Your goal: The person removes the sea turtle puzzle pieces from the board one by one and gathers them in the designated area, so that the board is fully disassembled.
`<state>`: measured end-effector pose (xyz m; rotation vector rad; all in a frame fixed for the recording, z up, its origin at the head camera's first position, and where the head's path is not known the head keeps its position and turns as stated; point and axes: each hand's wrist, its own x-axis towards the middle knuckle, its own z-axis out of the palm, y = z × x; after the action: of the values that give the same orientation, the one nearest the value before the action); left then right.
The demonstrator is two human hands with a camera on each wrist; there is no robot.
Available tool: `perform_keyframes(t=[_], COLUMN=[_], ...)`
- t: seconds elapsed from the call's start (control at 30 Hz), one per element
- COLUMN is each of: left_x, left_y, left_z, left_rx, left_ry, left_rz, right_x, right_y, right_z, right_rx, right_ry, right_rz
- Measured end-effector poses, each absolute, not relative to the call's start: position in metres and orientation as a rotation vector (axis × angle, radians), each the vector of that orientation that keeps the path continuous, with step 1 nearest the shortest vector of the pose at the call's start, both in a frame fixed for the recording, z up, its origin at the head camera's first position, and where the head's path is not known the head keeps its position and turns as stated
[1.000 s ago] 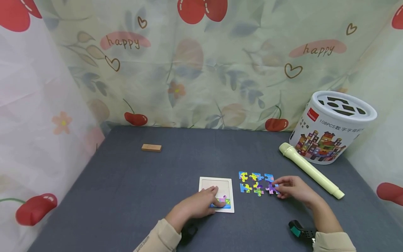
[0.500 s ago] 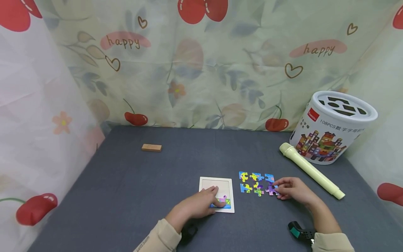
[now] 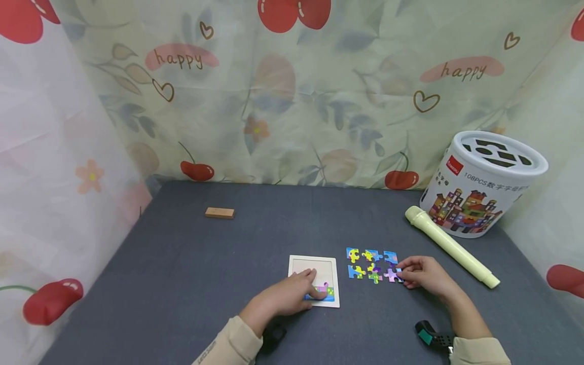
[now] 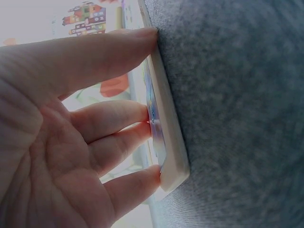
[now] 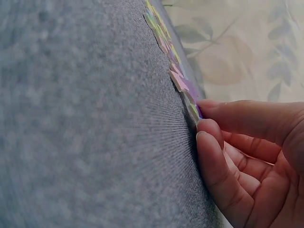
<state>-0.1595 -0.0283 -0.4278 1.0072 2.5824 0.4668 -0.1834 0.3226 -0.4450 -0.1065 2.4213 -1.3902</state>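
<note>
A small white puzzle tray (image 3: 338, 284) lies on the dark table, with a strip of coloured picture along its near end. My left hand (image 3: 286, 295) rests on it; in the left wrist view the fingertips (image 4: 137, 114) press on its face and the thumb (image 4: 137, 45) touches its edge. To the right, loose jigsaw pieces (image 3: 354, 254) lie in two rows. At the right end of the near row, my right hand (image 3: 426, 274) pinches a purple puzzle piece (image 3: 391, 275) by its right side, between thumb and fingers. In the right wrist view this piece (image 5: 190, 91) stays low by the cloth.
A pale yellow stick (image 3: 451, 247) lies slantwise beyond my right hand, near a large white bucket (image 3: 470, 203). One wooden block (image 3: 220, 213) sits at the back left. Patterned curtains (image 3: 292, 101) bound the table at the back and sides.
The purple piece now looks paler, as if its face catches the light. My right hand has barely shifted; my left hand stays on the tray.
</note>
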Motion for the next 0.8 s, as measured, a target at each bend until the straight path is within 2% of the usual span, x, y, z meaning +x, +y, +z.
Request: perform_keyframes(t=[0.8], left_x=[-0.1596], left_y=[-0.028], left_z=[-0.4272], left_rx=[1.009], left_ry=[2.577], left_rz=[0.471], right_x=[-0.1834], right_y=[0.3141], right_z=[-0.4472], right_rx=[-0.052], right_ry=[2.525], right_rz=[-1.346])
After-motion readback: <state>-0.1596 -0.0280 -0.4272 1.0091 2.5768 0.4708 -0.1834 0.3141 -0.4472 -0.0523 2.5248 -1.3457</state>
